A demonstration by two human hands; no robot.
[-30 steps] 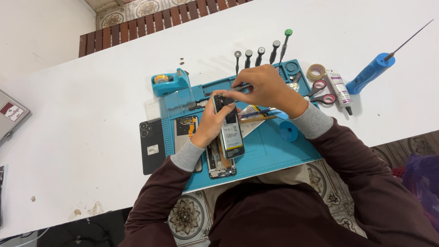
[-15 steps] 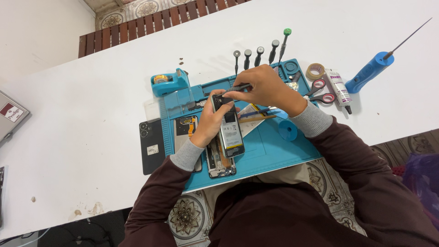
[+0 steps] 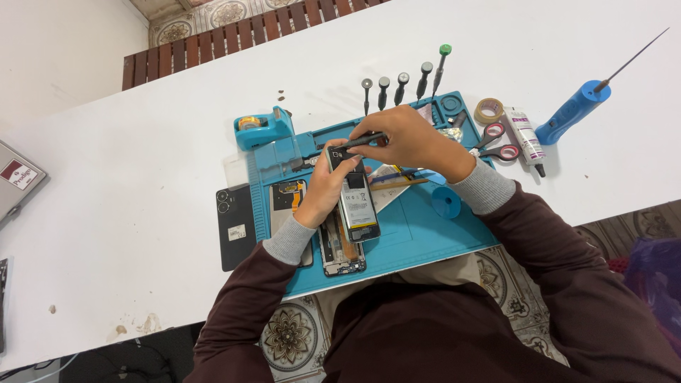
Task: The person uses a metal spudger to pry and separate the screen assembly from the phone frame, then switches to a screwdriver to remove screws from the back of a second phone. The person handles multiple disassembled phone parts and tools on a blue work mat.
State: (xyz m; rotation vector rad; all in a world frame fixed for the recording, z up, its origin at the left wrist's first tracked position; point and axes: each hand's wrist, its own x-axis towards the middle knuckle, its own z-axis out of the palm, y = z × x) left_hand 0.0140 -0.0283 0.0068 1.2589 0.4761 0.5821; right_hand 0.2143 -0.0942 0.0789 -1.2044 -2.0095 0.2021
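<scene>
Head view: over the blue mat [image 3: 418, 234] on the white bench [image 3: 142, 142], the left hand [image 3: 328, 186] grips an opened phone [image 3: 355, 197], tilted up off the mat. The right hand [image 3: 406, 138] pinches a dark screwdriver [image 3: 363, 140], tip at the phone's top end. 5 screwdrivers [image 3: 404, 84] stand behind the mat, scissors [image 3: 496, 142] to the right.

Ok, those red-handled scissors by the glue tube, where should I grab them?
Take the scissors by the red handle loops, coming from the right, table-edge side. The loops lie flat and exposed there, while the blades point left under the right hand.
</scene>
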